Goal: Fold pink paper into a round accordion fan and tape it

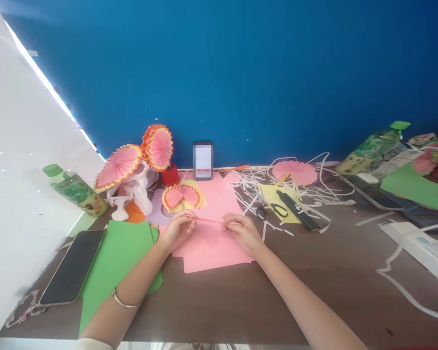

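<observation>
Brown desk [241, 301]; slim, straight pink paper strip [209, 220]

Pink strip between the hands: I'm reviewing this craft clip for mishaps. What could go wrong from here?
The pink strip is pinched only at its ends by the left hand and right hand, so it might bend or unfold. The left forearm lies close to the phone and could nudge it.
</observation>
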The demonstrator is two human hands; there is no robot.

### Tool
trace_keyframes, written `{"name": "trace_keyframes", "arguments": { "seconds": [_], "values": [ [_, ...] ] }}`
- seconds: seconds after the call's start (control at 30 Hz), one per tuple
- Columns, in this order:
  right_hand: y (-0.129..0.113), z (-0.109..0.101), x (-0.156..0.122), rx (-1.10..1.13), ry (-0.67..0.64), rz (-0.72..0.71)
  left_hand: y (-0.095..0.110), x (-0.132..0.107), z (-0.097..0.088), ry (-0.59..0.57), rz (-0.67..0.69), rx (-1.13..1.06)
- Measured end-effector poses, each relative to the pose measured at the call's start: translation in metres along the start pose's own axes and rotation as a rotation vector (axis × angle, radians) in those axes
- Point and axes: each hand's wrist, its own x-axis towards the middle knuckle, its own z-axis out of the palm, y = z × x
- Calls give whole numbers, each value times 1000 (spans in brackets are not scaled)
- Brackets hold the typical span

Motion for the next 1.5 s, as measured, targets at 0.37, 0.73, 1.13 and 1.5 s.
{"name": "trace_keyframes", "arguments": {
  "seconds": [0.37,0.73,1.13,1.5],
  "values": [
    [6,5,-2,-95,29,-97,-13,-7,15,60,121,149],
    [4,12,-7,-282,-79,-139,-15,-11,26,145,88,-76],
    [0,12,-5,-219,-142,-67,-17,-8,20,133,106,-79],
    [4,10,-5,-441,-144,-216,-17,-7,18,61,115,-58]
  ]
}}
